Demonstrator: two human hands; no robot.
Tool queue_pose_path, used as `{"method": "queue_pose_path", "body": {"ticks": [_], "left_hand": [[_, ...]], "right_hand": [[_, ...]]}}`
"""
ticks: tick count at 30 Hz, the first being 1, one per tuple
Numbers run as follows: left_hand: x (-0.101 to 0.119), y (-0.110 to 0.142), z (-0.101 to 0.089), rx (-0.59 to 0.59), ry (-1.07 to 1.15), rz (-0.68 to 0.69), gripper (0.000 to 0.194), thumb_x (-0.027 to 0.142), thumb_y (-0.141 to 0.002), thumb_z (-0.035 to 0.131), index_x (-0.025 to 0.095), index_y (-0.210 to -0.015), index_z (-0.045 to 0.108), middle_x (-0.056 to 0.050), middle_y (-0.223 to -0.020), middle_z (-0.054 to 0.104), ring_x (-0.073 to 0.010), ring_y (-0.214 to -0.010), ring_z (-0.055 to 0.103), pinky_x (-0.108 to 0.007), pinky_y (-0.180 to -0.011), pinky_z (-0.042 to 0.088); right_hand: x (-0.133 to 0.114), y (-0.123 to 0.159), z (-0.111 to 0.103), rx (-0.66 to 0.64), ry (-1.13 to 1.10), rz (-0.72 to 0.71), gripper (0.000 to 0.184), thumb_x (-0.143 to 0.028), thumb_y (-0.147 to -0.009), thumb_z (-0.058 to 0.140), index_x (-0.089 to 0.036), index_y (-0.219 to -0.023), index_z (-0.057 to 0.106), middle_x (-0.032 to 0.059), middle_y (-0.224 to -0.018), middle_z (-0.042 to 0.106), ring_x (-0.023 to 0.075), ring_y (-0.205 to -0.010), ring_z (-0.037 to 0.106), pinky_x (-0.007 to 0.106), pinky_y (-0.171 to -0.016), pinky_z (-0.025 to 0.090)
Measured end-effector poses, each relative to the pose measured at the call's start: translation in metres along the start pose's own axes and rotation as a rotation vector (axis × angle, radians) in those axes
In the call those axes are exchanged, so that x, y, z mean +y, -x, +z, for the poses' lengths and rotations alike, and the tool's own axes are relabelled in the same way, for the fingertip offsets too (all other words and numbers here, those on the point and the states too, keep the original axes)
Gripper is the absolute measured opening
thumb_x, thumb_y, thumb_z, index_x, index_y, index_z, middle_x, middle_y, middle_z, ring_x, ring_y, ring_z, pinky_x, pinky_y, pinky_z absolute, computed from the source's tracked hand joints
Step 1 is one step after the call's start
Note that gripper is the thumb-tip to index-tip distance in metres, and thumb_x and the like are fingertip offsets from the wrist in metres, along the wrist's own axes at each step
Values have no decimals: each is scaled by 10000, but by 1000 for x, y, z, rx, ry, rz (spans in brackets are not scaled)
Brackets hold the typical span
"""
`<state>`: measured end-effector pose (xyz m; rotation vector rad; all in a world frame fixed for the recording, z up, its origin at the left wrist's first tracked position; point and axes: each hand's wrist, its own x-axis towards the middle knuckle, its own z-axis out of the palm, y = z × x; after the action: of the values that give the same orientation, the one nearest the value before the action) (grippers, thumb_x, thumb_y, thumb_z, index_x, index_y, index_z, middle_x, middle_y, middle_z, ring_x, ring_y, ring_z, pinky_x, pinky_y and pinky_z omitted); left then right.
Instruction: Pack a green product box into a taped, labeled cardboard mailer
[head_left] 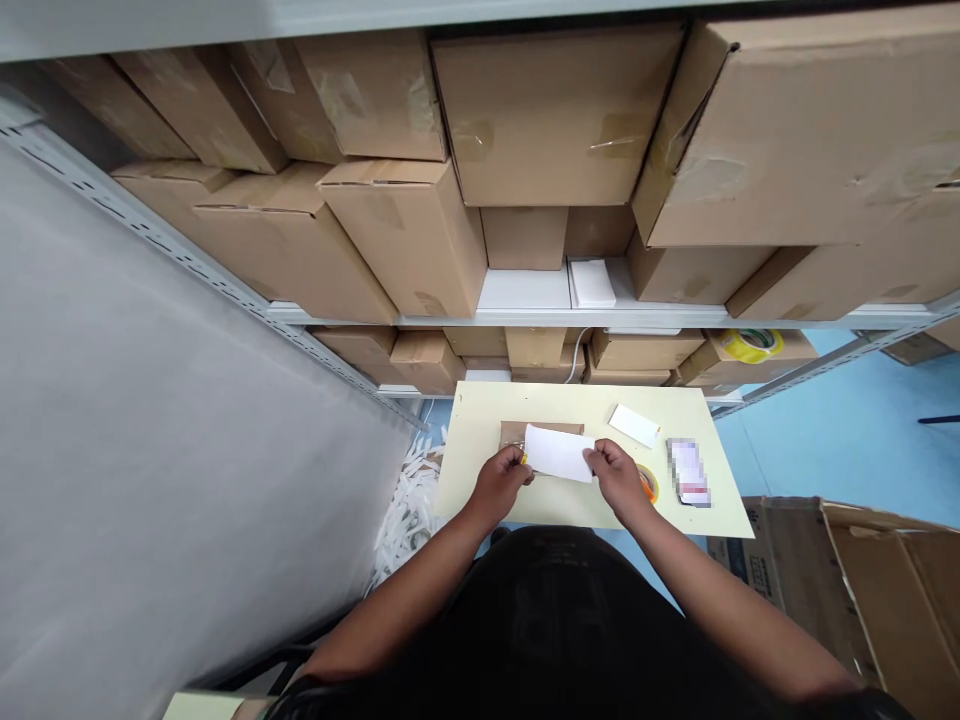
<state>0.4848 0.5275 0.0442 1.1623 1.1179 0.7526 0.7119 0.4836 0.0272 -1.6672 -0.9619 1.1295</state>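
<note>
Both my hands hold a white paper slip (pixel 559 452) above a small pale yellow table (pixel 480 470). My left hand (pixel 501 482) pinches its left end, fingers closed. My right hand (pixel 616 475) grips its right end, fingers closed too. Under the slip lies a small brown cardboard box (pixel 513 432). A roll of orange-cored tape (pixel 648 484) sits just right of my right hand, partly hidden by it.
Another white slip (pixel 634 425) and a blurred small item (pixel 688 472) lie on the table's right side. Shelving packed with cardboard boxes (pixel 555 120) rises ahead. A yellow tape roll (pixel 751 345) rests on a shelf box. White scraps (pixel 409 505) litter the floor left; open cartons (pixel 862 570) stand right.
</note>
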Motion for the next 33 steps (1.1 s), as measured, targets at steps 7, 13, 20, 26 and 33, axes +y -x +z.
{"method": "queue_pose_path", "body": {"ticks": [7,13,20,26,33], "left_hand": [[-55,-35,-19,152,-335,-50,312,443,-910,568,216,-700,608,0,-657,626,-188,-686,600,-292,-681,406],[-57,-46,-26,150,-761,-65,301,361,-975,516,210,-777,686,-38,-775,707,-197,-776,642,-280,-672,357],[-61,-53,-21,64,-1048,-88,317,338,-1004,450,213,-862,705,-70,-896,745,-232,-849,675,-299,-666,378],[-65,-60,-22,27,-1173,-98,343,360,-1013,435,198,-951,731,-103,-963,757,-259,-887,694,-326,-734,433],[-74,-58,-35,56,-1109,-108,329,464,-1016,485,229,-924,695,-65,-952,740,-243,-897,687,-313,-738,433]], "right_hand": [[17,-47,24,38,486,-148,304,-448,-950,493,-248,-725,529,-25,-665,534,186,-650,483,290,-620,317],[45,-73,41,23,818,-172,258,-297,-963,498,-209,-766,639,50,-830,679,194,-786,575,288,-704,362],[67,-81,46,45,1023,-293,247,-267,-972,517,-178,-879,728,110,-1007,712,247,-957,588,330,-858,394],[74,-85,50,110,1056,-248,157,-318,-927,589,-186,-935,674,108,-989,634,280,-968,536,369,-839,391],[87,-87,39,93,904,-267,279,-340,-951,589,-166,-1165,630,130,-1103,592,289,-1032,535,381,-890,442]]}}
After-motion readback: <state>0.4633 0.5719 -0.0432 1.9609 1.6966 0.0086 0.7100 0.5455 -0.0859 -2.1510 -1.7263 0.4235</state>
